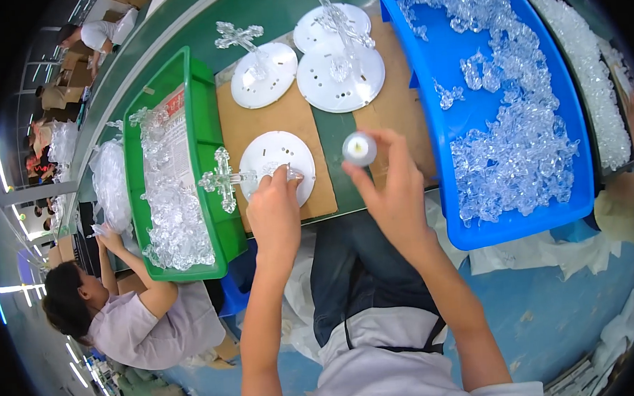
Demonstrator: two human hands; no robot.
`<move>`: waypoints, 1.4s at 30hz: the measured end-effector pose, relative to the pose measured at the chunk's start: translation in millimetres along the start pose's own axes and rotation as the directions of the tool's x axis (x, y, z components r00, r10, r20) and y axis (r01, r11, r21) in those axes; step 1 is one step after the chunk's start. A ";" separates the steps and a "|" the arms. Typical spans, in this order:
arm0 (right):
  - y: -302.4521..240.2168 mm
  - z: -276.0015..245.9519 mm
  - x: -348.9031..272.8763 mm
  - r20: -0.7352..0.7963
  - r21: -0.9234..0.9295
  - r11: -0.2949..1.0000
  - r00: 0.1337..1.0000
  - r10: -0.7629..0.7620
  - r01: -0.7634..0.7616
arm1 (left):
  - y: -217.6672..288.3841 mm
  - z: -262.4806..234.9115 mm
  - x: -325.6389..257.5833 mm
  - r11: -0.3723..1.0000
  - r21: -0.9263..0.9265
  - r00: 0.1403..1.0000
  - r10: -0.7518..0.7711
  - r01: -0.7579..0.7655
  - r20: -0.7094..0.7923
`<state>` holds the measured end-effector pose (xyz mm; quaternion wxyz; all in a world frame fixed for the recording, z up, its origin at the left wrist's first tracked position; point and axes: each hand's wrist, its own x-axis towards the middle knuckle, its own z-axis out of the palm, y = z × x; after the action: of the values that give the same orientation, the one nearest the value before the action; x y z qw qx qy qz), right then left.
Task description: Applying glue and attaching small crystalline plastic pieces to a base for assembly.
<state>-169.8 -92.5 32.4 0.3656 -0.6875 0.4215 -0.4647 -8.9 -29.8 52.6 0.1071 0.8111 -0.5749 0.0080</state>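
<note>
My left hand is closed, its fingertips pinching a small clear plastic piece over the nearest white round disc. Its fingers partly hide the piece and the disc's middle. A clear faceted cross juts from this disc to the left, past the disc's edge. My right hand grips a small white round bottle between thumb and fingers, its pale yellowish tip facing up. Farther back, clear crosses stand on several white discs, among them a left disc and a right disc.
Cardboard sheets lie on the green tabletop. At left, a green bin holds clear pieces and newspaper; at right, a blue bin holds clear pieces. Beyond it is a dark container of clear pieces. A co-worker sits at left.
</note>
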 end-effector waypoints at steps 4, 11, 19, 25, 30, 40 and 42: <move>33.1 9.4 17.0 -0.013 -0.053 0.999 1.000 0.012 -0.013 | 11.1 -4.1 -9.2 0.999 0.040 0.995 -0.012 0.016 -0.098; 15.7 -5.9 1.6 -0.011 -0.259 0.963 0.997 0.073 -0.074 | 9.7 -33.5 -74.1 0.985 -0.149 0.978 0.054 -0.085 -0.200; -147.7 -34.0 10.8 0.526 -0.242 0.918 0.838 -0.149 0.315 | -21.3 -6.8 -132.0 0.902 -0.432 0.990 -0.068 0.007 -0.127; -125.0 71.2 110.3 0.812 -0.001 0.315 0.185 -0.554 0.949 | -12.5 -22.4 -116.4 0.833 -0.545 0.990 0.024 -0.095 -0.137; -139.9 77.2 125.2 0.976 0.099 0.178 -0.061 -0.208 0.979 | -34.4 -53.4 -125.9 0.816 -0.561 0.967 -0.010 -0.138 -0.253; -215.2 46.0 263.3 0.892 -0.103 0.388 0.258 -0.372 0.916 | -108.3 -90.7 -103.3 0.816 -0.576 0.870 -0.318 0.050 -0.376; -211.6 52.3 302.8 0.846 -0.234 0.289 0.341 -0.409 0.928 | -117.5 -88.0 -99.1 0.851 -0.511 0.855 -0.351 0.121 -0.381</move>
<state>-5.1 -285.3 306.0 -0.0643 -0.9910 0.0403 -0.1105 77.0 115.6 105.7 0.4334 0.8012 -0.4099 0.0472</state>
